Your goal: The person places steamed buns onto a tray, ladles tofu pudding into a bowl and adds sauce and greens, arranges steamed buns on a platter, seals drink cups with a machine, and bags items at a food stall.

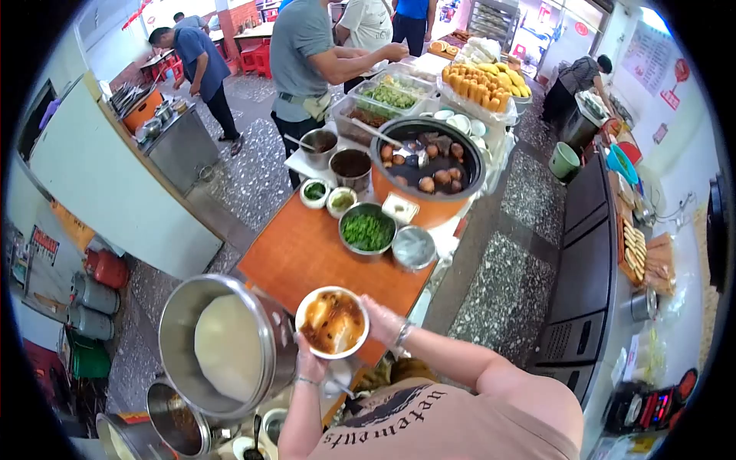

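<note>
Between my two hands is a white bowl (333, 323) holding something pale under brown sauce. My left hand (308, 362) grips its lower left side, and my right hand (383, 323) is closed on its right rim; both seem to wear thin clear gloves. The bowl is above the near edge of an orange table (295, 244). Just left stands a large metal pot (268, 345) with a smooth white mass (227, 346) inside. Beyond the bowl sit a metal bowl of chopped greens (368, 232) and a metal container with clear contents (414, 248).
A big pot (427, 184) of dark liquid with eggs and a ladle stands at the table's back. Behind it are trays of vegetables (387, 93) and fried dough sticks (477, 86). A person in grey (297, 54) stands across the table. Steel counters (586, 253) line the right.
</note>
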A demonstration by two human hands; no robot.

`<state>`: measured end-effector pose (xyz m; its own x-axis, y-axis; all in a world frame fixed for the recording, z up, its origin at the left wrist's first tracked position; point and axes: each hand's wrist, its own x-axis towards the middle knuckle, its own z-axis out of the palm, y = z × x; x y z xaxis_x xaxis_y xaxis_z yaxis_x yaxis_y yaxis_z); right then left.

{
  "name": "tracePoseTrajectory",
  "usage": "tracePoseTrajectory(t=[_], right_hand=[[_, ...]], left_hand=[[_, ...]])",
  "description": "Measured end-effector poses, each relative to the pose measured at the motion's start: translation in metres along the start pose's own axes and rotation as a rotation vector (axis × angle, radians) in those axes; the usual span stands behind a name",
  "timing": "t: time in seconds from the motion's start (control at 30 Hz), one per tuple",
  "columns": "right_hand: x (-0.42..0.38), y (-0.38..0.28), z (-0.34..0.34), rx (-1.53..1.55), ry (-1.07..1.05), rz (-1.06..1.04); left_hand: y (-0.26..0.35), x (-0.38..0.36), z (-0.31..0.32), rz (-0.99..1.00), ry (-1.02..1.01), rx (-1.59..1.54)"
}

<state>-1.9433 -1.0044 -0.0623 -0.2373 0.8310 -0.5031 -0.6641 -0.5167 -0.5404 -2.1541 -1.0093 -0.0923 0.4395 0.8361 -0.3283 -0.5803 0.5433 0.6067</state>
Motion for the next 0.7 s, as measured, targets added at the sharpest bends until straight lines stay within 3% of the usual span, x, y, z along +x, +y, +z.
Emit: tracePoseTrajectory(t=[0.23,0.33,0.7], right_hand=[[0.096,-0.023,-0.061,-0.158,-0.037,0.003],[0.116,-0.034,-0.072,-0.205,-0.006,0.017],[0.146,-0.047,-0.082,-0.044,0.053,0.013]], left_hand=[[-0.038,0.098,-0.036,-0.019,0.227,-0.2],[-0.047,0.127,-0.042,0.023,0.177,-0.239],[-0.05,0.156,-0.039,0.034,0.353,-0.172]])
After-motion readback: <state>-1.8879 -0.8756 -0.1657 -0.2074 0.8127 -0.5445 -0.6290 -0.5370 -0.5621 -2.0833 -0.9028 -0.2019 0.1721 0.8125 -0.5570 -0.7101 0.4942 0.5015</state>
